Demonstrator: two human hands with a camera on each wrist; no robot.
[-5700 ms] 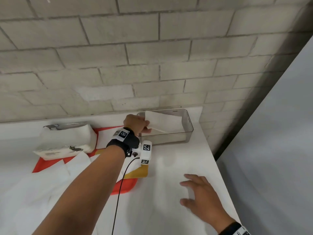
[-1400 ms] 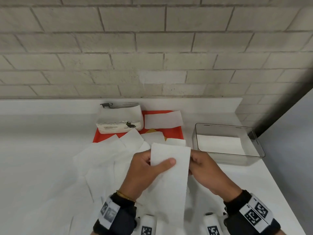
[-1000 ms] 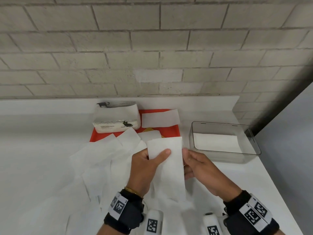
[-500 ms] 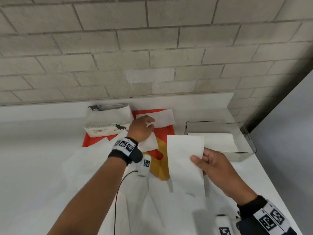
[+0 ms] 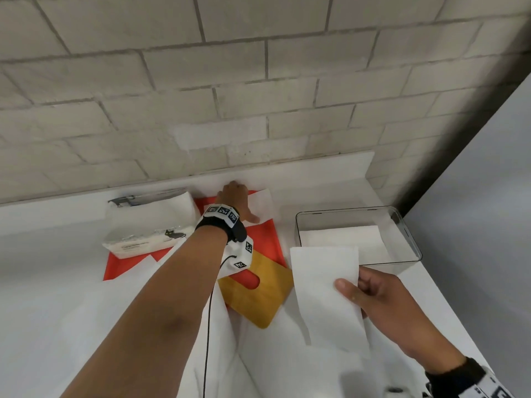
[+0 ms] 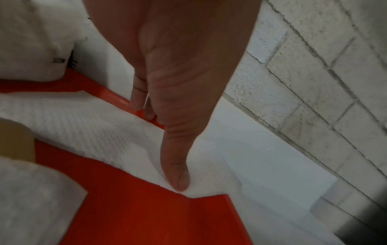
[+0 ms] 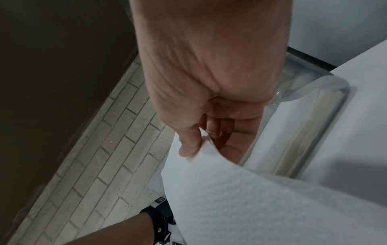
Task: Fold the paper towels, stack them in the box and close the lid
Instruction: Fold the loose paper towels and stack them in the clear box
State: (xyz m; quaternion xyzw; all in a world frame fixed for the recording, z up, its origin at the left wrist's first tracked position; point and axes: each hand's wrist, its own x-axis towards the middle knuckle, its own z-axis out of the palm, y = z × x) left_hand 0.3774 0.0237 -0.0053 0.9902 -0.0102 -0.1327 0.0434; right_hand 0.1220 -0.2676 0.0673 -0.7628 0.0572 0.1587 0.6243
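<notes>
My right hand (image 5: 354, 286) pinches a folded white paper towel (image 5: 324, 291) by its right edge, thumb on top, just in front of the clear box (image 5: 402, 225). The right wrist view shows the same pinch (image 7: 196, 145) on the towel (image 7: 251, 199) beside the box (image 7: 326, 116). A folded towel (image 5: 344, 239) lies flat inside the box. My left hand (image 5: 235, 199) reaches to the back and lies on another folded towel (image 5: 263, 203) on the red tray (image 5: 267, 234). In the left wrist view its straight thumb (image 6: 178, 180) presses that towel (image 6: 94, 124). The yellow slotted lid (image 5: 258, 294) lies on the tray's front corner.
A plastic pack of paper towels (image 5: 149, 225) sits on the tray's left end. Several loose unfolded towels (image 5: 258, 354) cover the white counter in front of me. A brick wall runs along the back, and the counter ends just right of the box.
My left hand has let go of the folded towel and stretched back onto the towel at the tray's far edge. My right hand alone keeps the folded towel, close to the box.
</notes>
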